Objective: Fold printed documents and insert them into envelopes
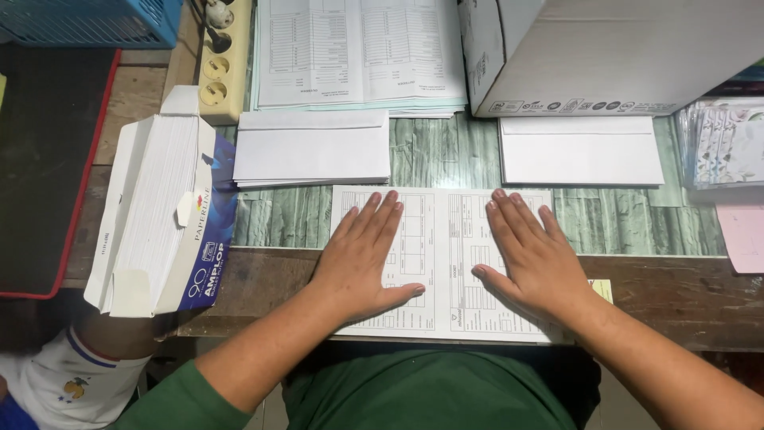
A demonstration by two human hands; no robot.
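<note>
**Both palms flat on the form**

Your left hand (362, 251) and right hand (532, 253) lie open on the printed form (440, 239), fingers spread and straight, nothing clamped in either. Each palm covers one half, with the centre line bare between your thumbs, so the sheet is pinned flat on both sides at once. The form sits square in front of you, its near edge hanging just past the table (676, 299) edge, its far edge on the green mat (446, 151).

Just beyond your left fingertips lies a stack of envelopes (312, 149), flaps up; a second stack (579, 150) sits beyond your right hand, tucked against a cardboard box (605, 56). Both are within easy reach, apart from the form. More forms (362, 52) are piled at the far edge. To your left an open envelope carton (159, 215) lies on its side, its mouth facing you, near a power strip (219, 60)
</note>
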